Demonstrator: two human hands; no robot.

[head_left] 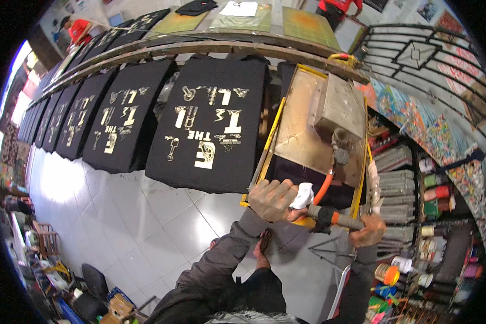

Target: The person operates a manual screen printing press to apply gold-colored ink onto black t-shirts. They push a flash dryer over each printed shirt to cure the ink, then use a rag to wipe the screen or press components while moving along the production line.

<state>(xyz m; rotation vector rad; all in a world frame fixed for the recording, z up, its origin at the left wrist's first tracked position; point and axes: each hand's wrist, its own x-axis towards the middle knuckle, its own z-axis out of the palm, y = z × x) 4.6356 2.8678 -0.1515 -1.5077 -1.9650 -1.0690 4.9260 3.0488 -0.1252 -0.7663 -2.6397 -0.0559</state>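
A metal box-shaped heater on a flat metal panel sits in a yellow-edged frame over a black T-shirt board at the right end of the row. From the heater an orange hose runs down toward a taped handle bar. My right hand is wrapped round the bar's right end. At the left end my left hand is closed on the bar, its grip partly hidden. A white wrapped piece shows beside its fingers. Left of the heater lies a black printed T-shirt.
More black printed T-shirts lie on boards running far left along a rail. Racks of paint jars and a tripod stand are at right. Two people in red tops, one person far left, are beyond the rail.
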